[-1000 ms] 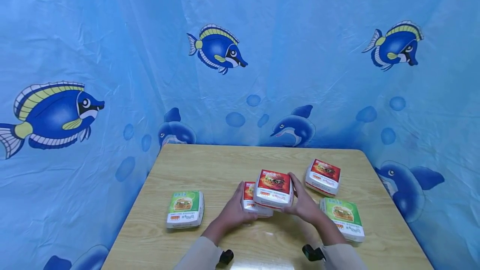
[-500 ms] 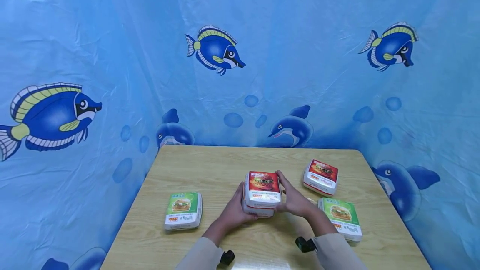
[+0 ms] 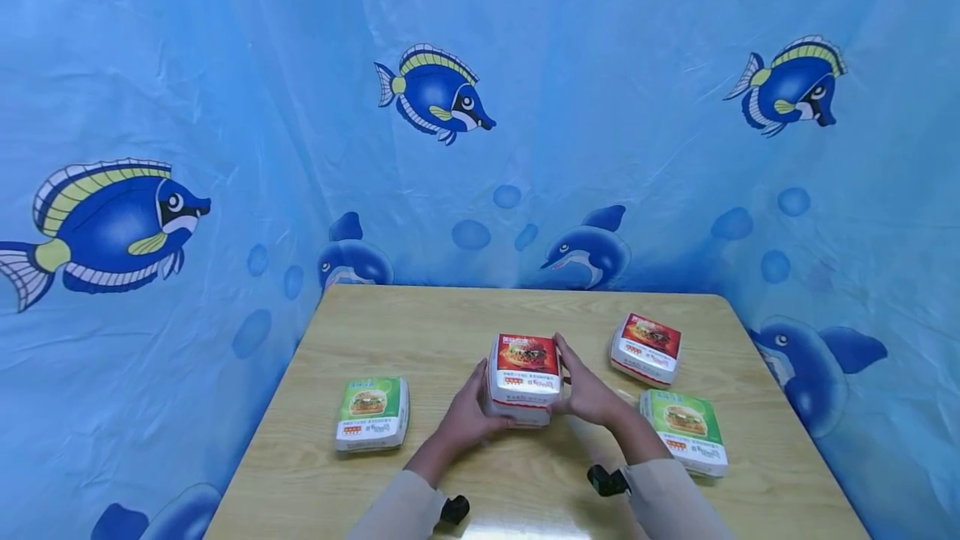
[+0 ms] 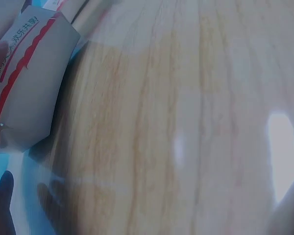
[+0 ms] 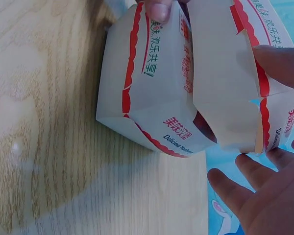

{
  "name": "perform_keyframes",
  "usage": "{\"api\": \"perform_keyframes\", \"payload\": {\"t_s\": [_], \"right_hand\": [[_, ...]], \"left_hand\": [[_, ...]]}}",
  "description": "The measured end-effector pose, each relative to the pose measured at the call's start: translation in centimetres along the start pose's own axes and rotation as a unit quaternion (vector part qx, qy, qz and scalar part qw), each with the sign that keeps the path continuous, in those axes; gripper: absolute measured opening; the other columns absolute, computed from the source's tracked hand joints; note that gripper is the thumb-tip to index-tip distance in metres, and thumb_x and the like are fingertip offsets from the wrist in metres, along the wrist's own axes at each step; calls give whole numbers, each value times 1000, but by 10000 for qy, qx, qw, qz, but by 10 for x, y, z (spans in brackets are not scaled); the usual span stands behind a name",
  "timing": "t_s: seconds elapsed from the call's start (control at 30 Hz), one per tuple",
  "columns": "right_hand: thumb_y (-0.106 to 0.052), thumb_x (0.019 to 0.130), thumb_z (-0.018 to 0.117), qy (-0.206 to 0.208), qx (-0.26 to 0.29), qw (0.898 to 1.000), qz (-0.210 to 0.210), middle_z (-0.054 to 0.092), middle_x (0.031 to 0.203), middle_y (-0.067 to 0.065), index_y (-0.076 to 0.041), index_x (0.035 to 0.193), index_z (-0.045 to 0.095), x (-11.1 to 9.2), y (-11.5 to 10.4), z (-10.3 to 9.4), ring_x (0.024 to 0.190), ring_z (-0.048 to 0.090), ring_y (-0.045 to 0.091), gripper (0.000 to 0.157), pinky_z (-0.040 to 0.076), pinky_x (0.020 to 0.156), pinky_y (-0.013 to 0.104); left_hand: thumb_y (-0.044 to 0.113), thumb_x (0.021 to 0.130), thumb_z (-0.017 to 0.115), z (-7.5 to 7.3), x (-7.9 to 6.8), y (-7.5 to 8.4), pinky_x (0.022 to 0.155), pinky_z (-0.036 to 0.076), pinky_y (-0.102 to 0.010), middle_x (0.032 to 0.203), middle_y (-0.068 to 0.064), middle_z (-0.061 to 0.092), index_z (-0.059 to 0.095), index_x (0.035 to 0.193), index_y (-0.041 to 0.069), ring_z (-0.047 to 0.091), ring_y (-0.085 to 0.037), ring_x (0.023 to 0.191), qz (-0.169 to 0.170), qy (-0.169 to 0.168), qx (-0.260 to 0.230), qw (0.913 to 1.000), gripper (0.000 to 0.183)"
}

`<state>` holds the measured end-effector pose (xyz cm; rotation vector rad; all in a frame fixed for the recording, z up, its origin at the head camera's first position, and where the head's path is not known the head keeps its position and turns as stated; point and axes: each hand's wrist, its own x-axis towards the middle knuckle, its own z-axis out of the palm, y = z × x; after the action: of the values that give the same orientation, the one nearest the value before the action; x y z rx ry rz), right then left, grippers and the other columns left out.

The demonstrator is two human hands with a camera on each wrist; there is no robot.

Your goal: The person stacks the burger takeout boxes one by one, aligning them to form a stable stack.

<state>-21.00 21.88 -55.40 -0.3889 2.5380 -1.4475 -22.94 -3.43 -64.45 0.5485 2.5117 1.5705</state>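
Observation:
Two red-and-white burger boxes stand one on the other at the middle of the table in the head view. My right hand [image 3: 592, 397] holds the upper burger box [image 3: 525, 365], its thumb [image 5: 281, 66] on the near side and its fingers [image 5: 230, 188] round the far side. Around the left side of the lower burger box [image 5: 152, 98] goes my left hand [image 3: 467, 419], gripping it with the thumb in front. The upper box sits on the lower one's lid, slightly tilted in the right wrist view. The left wrist view catches only part of a box [image 4: 39, 88].
A green burger box [image 3: 372, 413] lies at the left of the wooden table [image 3: 420, 315]. At the right are another green burger box [image 3: 686, 432] and, behind it, a red burger box [image 3: 647, 350]. A blue fish-print curtain [image 3: 600, 148] surrounds the table.
The upper burger box has moved left in my right hand, from overlapping the lower box's right part to straight above it. My left hand has stayed on the lower box.

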Motion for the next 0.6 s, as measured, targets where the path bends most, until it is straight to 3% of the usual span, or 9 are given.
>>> {"api": "perform_keyframes", "payload": {"t_s": [0.17, 0.3, 0.6], "right_hand": [[3, 68, 79, -36, 51, 10000, -9, 2, 161, 16, -9, 156, -4, 1, -3, 2, 144, 15, 38, 122, 34, 107, 52], [3, 68, 79, -73, 74, 9999, -2, 2, 161, 16, -10, 157, -4, 2, -5, 4, 144, 14, 37, 122, 34, 107, 52], [2, 67, 79, -55, 127, 9999, 27, 2, 161, 18, -11, 157, -3, 3, -7, 4, 143, 17, 40, 123, 33, 107, 54]], "left_hand": [[52, 62, 88, -2, -1, 1, 113, 21, -47, 155, 1, 31, 21, 157, 20, 26, -22, 142, 103, 139, -79, 9998, 120], [48, 64, 89, -2, 0, 2, 113, 21, -45, 154, 7, 33, 21, 155, 32, 27, -19, 141, 205, 95, -94, 9997, 115], [49, 66, 87, -1, 0, 4, 113, 23, -41, 149, 15, 38, 22, 152, 41, 29, -12, 139, 232, 10, -273, 9994, 108]]}}
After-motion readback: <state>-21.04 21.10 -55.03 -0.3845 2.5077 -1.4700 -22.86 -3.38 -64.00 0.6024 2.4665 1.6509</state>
